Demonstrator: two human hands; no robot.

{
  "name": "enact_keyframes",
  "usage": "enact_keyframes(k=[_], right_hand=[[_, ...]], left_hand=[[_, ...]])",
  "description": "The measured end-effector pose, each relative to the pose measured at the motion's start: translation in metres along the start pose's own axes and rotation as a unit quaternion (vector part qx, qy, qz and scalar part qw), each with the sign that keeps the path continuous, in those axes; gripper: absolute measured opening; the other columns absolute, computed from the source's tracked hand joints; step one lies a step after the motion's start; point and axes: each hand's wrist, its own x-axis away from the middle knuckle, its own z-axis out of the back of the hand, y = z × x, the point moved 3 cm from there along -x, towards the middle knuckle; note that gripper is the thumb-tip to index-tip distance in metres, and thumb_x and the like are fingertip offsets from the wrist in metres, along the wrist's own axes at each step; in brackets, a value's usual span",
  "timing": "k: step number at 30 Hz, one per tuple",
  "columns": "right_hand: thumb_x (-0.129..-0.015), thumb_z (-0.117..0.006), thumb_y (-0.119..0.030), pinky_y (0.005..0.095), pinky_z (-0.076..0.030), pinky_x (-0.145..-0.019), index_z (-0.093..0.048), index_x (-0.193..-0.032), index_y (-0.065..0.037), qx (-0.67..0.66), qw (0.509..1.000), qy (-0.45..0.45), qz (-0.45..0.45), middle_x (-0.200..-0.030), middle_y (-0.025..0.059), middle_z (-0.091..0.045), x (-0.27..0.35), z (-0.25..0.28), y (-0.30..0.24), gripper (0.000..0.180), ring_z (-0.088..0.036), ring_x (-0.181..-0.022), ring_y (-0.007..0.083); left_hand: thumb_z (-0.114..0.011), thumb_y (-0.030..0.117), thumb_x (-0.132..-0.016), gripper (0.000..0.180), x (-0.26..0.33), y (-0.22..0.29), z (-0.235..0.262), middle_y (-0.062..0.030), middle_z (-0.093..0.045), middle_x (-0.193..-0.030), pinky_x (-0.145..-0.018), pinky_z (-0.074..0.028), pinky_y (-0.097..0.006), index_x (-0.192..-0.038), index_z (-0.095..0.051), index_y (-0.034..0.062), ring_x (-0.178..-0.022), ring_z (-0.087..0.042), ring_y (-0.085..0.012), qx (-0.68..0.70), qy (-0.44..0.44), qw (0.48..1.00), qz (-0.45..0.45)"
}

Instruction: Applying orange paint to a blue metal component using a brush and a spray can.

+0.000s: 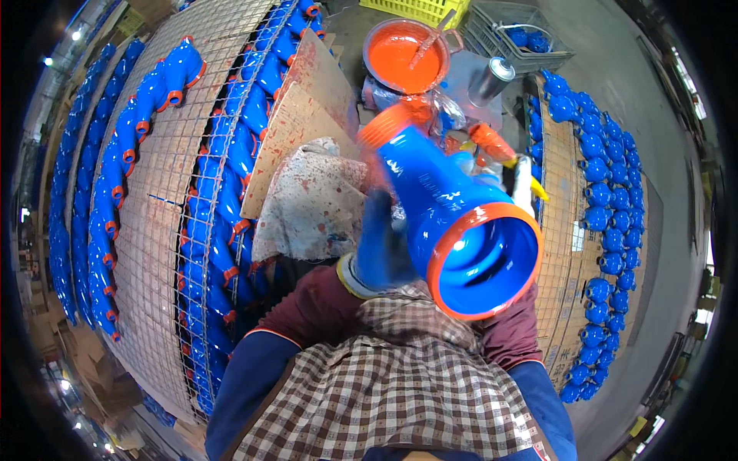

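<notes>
A glossy blue pipe fitting (438, 184) with orange-painted rims is held up in front of my apron, its wide open end toward me. My left hand (378, 250), in a blue glove with a pale cuff, grips its left side; motion smears the fingers. Beyond the fitting's right side, my right hand (523, 184) shows only as a bit of white glove. It is closed around what looks like a paintbrush (496, 144), orange with paint and with a yellow part. The fitting hides most of this hand.
A pot of orange paint (405, 58) with a stirring stick stands ahead, beside a metal can (492, 81). A paint-spotted cloth (311, 200) lies on the left. Blue fittings line mesh-topped racks (173, 165) left and a board (565, 253) right. A grey crate (519, 38) sits far right.
</notes>
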Motion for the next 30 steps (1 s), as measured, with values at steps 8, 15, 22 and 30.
enact_keyframes(k=[8, 15, 22, 30], right_hand=[[-0.093, -0.062, -0.024, 0.0231, -0.047, -0.071, -0.061, -0.104, -0.006, 0.267, 0.927, -0.049, 0.258, -0.088, 0.0022, -0.06, 0.002, -0.029, -0.082, 0.021, -0.057, -0.076, 0.0098], [-0.083, -0.072, -0.029, 0.0329, -0.048, -0.059, -0.068, -0.094, -0.005, 0.675, 0.613, -0.191, 0.363, -0.078, 0.0118, -0.064, 0.015, -0.088, -0.073, 0.027, -0.061, -0.064, 0.0251], [-0.085, -0.067, -0.039, 0.0367, -0.044, -0.053, -0.065, -0.083, -0.006, 0.773, 0.443, -0.196, 0.409, -0.07, 0.0124, -0.06, 0.026, -0.092, -0.059, 0.034, -0.058, -0.059, 0.0276], [-0.08, -0.075, -0.022, 0.0333, -0.045, -0.054, -0.064, -0.078, -0.007, 0.727, 0.509, -0.181, 0.424, -0.067, 0.0083, -0.059, 0.059, -0.087, -0.077, 0.019, -0.058, -0.06, 0.0235]], left_hand=[[-0.075, 0.032, -0.076, 0.078, -0.015, 0.023, 0.017, -0.0121, -0.048, -0.132, -0.099, -0.045, -0.041, -0.139, -0.037, 0.0067, -0.118, -0.053, -0.0236, -0.212, 0.097, 0.967, 0.103], [-0.078, 0.019, -0.058, 0.064, -0.016, 0.024, -0.016, -0.0133, -0.056, -0.116, -0.085, -0.048, -0.045, -0.116, -0.053, 0.0077, -0.102, -0.059, -0.0324, -0.874, -0.005, 0.485, -0.024], [-0.074, 0.022, -0.06, 0.058, -0.019, 0.021, -0.031, -0.0084, -0.058, -0.104, -0.07, -0.047, -0.04, -0.115, -0.057, 0.0121, -0.089, -0.057, -0.0277, -0.938, -0.075, 0.337, -0.028], [-0.076, 0.019, -0.059, 0.06, -0.018, 0.025, -0.016, -0.0106, -0.058, -0.106, -0.078, -0.049, -0.042, -0.114, -0.056, 0.0095, -0.096, -0.057, -0.0319, -0.897, -0.005, 0.438, -0.06]])
